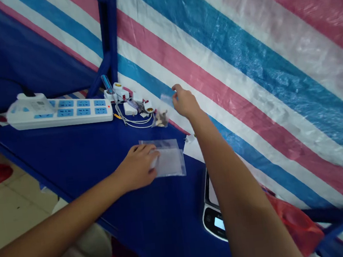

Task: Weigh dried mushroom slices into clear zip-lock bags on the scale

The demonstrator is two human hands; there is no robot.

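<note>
Clear plastic bags (pixel 171 161) lie flat in a small stack on the blue table (pixel 99 147). My left hand (pixel 140 165) rests with its fingers on the left part of the stack. Farther back, my right hand (pixel 183 100) is raised near the striped sheet, fingers bent together, pinching a small clear bag (pixel 167 99). Below that bag, a little bag of brownish pieces (pixel 160 119) sits at the table's back edge, beside white cables and plugs.
A white power strip (pixel 87 111) with blue sockets lies at the back left. White adapters (pixel 130 108) and a blue-handled screwdriver (pixel 106 83) are near the blue frame post. A scale (pixel 213 222) is partly behind my right forearm. Red plastic (pixel 296 221) lies at right.
</note>
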